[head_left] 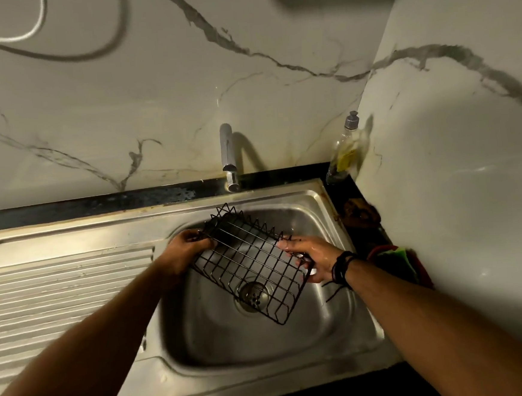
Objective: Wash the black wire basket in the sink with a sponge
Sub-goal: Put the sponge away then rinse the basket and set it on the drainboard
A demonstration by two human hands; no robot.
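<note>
A black wire basket (252, 261) hangs tilted over the steel sink bowl (349, 309), its grid bottom facing me and its zigzag rim toward the tap. My left hand (185, 244) grips the basket's upper left corner. My right hand (313, 257) holds its right edge, thumb under the wire and fingers stretched over the grid. A green and yellow sponge (397, 257) lies in a red dish on the counter to the right, apart from both hands. Neither hand holds a sponge.
The chrome tap (228, 156) stands behind the bowl with no water running. A dish soap bottle (343, 150) sits in the back right corner by the marble wall. A ribbed steel drainboard (58, 292) lies left. The drain strainer (254, 293) shows through the basket.
</note>
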